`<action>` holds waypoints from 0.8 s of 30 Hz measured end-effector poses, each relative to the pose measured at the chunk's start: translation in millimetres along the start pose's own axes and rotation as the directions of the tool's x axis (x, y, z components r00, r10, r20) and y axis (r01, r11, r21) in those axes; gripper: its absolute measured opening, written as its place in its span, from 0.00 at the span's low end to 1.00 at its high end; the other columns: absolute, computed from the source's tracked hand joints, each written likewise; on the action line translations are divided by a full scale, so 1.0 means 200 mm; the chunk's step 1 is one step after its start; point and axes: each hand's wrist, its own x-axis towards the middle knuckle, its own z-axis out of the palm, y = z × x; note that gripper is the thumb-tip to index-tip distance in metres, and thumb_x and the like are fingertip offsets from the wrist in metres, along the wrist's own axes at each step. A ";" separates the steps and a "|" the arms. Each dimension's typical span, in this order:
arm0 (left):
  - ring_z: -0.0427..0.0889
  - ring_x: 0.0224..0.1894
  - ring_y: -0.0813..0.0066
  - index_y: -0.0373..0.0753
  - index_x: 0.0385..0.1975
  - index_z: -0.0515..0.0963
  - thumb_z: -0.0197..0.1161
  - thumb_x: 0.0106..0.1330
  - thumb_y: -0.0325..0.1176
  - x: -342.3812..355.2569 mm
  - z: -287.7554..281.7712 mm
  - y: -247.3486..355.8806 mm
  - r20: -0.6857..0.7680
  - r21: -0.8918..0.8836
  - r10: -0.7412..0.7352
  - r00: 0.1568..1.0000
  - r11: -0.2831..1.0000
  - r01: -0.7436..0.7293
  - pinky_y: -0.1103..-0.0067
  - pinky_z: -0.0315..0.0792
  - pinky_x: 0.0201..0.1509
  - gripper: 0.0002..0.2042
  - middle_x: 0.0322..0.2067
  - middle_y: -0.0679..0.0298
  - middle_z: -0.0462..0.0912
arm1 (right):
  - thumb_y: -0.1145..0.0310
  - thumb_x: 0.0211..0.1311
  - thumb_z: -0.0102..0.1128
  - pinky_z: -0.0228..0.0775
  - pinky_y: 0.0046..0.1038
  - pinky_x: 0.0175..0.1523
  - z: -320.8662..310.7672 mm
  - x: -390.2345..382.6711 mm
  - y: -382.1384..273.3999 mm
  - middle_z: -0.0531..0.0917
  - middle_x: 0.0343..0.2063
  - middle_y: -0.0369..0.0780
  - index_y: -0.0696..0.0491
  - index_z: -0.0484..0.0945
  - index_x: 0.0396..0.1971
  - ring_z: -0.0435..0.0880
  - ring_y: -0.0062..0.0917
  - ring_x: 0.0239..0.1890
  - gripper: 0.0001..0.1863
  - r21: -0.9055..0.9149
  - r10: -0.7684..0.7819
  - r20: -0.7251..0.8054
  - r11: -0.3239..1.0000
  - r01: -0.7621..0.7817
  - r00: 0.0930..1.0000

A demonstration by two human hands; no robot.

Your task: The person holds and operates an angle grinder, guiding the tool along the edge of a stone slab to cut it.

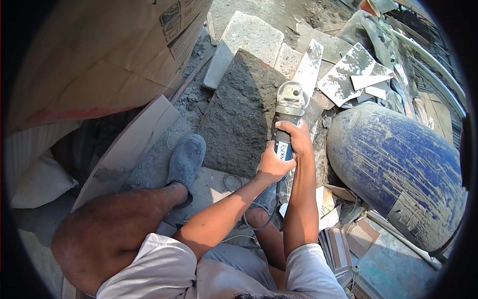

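a big brown carton (119, 60) stands far out ahead and left of the hands; a scuffed blue drum (398, 164) lies to their right. a rough dark slab (234, 109) lies ahead and left of the left hand, a pale tile strip (309, 62) beyond the right. the grinder (288, 109) is in both hands, its head just ahead of them: the right hand (298, 137) is wrapped round the body near the head, the left hand (274, 164) round it farther back. 1 shoe (186, 157) is left of the left hand, and a cord (261, 226) loops below it.

with power on, 3 risks: kickback if the disc binds, chips hitting bare legs, the cord snagging a foot. whether the disc is turning, i cannot tell.
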 end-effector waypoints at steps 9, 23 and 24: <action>0.79 0.36 0.77 0.35 0.45 0.72 0.75 0.47 0.36 0.04 -0.04 -0.04 0.007 -0.175 0.003 1.000 0.985 -0.002 0.76 0.74 0.42 0.26 0.35 0.64 0.81 | 0.71 0.49 0.67 0.71 0.25 0.32 0.04 0.06 0.05 0.80 0.28 0.35 0.55 0.77 0.38 0.77 0.20 0.25 0.15 -0.055 0.025 0.035 0.998 -0.023 0.999; 0.79 0.34 0.78 0.36 0.42 0.74 0.73 0.48 0.31 0.01 0.05 -0.02 -0.009 -0.111 0.004 1.000 0.994 -0.005 0.78 0.74 0.41 0.22 0.33 0.67 0.81 | 0.71 0.49 0.67 0.74 0.26 0.32 -0.06 0.02 0.06 0.80 0.27 0.36 0.56 0.76 0.38 0.79 0.22 0.26 0.15 -0.019 -0.014 0.027 1.000 0.014 1.000; 0.79 0.35 0.78 0.35 0.44 0.73 0.73 0.48 0.31 0.02 0.03 0.00 -0.015 -0.127 0.010 1.000 0.992 -0.012 0.78 0.74 0.42 0.23 0.34 0.66 0.81 | 0.71 0.49 0.67 0.73 0.26 0.33 -0.04 0.04 0.04 0.80 0.28 0.36 0.56 0.76 0.39 0.79 0.22 0.26 0.16 -0.016 -0.024 0.026 1.000 0.024 0.999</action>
